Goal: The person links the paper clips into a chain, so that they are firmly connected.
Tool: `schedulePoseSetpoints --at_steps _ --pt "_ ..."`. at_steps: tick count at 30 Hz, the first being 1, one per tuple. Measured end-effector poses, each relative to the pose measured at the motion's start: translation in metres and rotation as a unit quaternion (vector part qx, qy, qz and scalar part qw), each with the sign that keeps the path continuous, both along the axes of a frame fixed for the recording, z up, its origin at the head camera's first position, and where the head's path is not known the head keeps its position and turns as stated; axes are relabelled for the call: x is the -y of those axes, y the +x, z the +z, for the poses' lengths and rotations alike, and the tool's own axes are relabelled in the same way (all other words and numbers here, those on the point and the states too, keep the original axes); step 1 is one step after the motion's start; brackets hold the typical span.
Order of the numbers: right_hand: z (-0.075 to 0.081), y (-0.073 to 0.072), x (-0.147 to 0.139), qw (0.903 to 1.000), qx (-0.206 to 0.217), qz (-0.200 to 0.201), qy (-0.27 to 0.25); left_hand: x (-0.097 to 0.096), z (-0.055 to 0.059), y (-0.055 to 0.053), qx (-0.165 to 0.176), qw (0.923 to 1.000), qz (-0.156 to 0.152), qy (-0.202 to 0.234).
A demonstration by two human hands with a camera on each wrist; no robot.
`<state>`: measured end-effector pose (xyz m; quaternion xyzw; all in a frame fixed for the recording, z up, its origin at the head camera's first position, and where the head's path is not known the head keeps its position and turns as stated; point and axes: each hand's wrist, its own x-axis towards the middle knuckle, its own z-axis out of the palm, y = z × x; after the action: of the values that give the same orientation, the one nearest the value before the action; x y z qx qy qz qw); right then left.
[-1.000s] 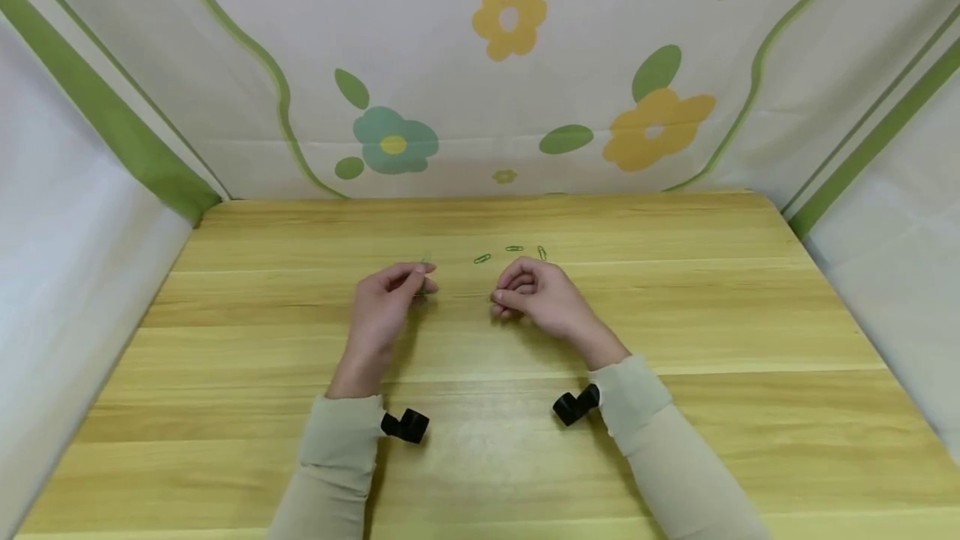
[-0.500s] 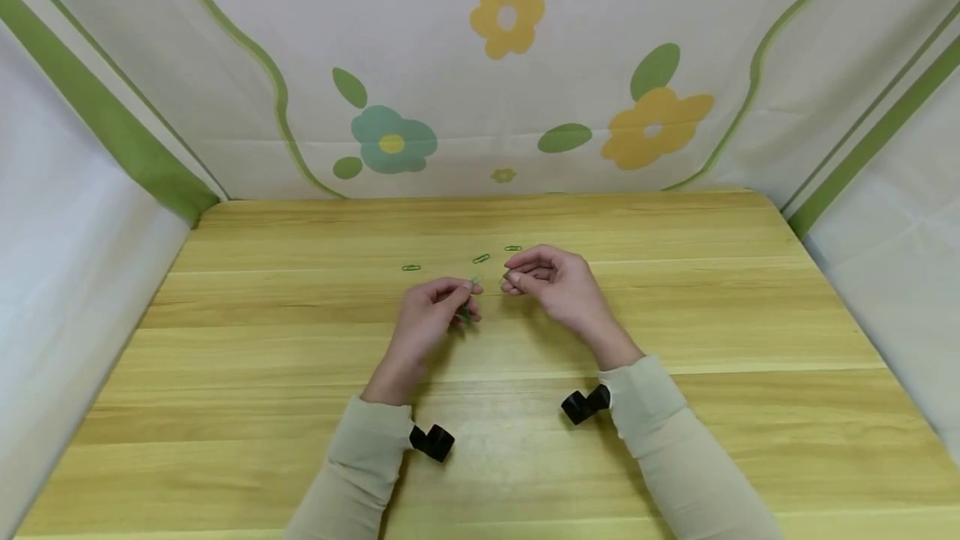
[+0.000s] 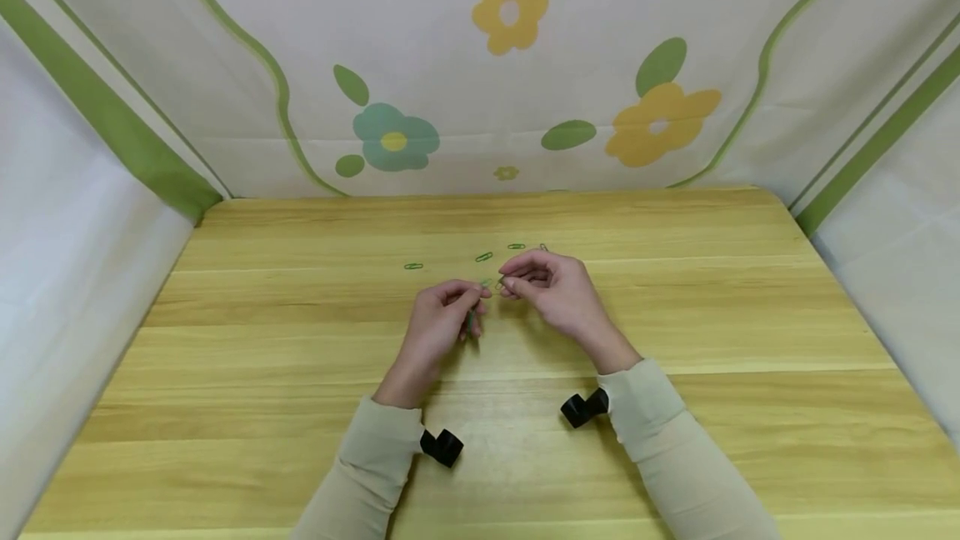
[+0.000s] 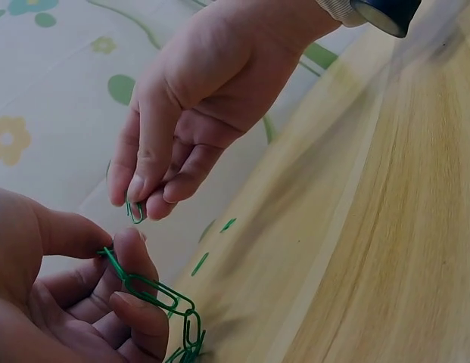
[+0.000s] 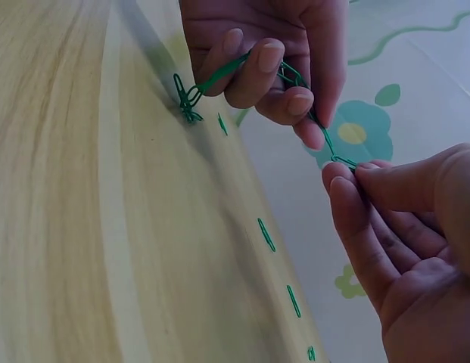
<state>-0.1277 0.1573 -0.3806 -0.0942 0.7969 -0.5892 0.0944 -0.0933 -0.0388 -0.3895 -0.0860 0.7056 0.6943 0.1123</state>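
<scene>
Between thumb and index finger, my left hand [image 3: 446, 323] pinches the end clip of a chain of linked green paper clips [image 4: 155, 291]. The chain runs across its curled fingers and dangles below them, bunched at its lower end in the right wrist view. Just to the right, my right hand [image 3: 551, 294] pinches a single green paper clip [image 4: 135, 210] with thumb and fingertips, its looped end sticking out toward the left hand. The two hands' fingertips are close together above the table. In the right wrist view the single clip overlaps the chain's end.
Several loose green paper clips lie in a row on the wooden table [image 3: 225, 357] beyond the hands: a left one [image 3: 413, 266], a middle one [image 3: 483, 257] and others farther right. Behind the table hangs a white flowered curtain [image 3: 300, 23].
My left hand has moved right with the chain, up to the right hand, uncovering a loose clip at the left. The right hand has shifted slightly away and to the right, still pinching its clip.
</scene>
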Motion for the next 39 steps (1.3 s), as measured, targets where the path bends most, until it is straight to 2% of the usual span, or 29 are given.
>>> schedulePoseSetpoints --at_steps 11,17,28,35,39 --pt "-0.001 0.0011 0.0014 0.9993 -0.014 -0.002 0.035 -0.0052 -0.0009 0.0016 -0.002 0.9997 -0.012 -0.021" --pt "-0.0022 0.0026 0.0031 0.9965 -0.053 0.005 0.065 -0.0071 -0.0004 0.0029 -0.004 0.9996 -0.017 -0.023" --pt "-0.0062 0.0029 0.0013 0.9783 -0.163 0.032 0.124 -0.0079 0.0006 0.0038 -0.002 0.9998 -0.02 -0.007" --pt "-0.0022 0.0012 -0.0024 0.9699 -0.184 0.062 0.148 -0.0086 -0.0003 0.0033 -0.001 0.9995 -0.028 -0.011" --pt "0.0004 0.0017 -0.0041 0.9678 -0.179 0.079 0.158 -0.0098 -0.0006 0.0032 0.0 0.9993 -0.035 -0.013"
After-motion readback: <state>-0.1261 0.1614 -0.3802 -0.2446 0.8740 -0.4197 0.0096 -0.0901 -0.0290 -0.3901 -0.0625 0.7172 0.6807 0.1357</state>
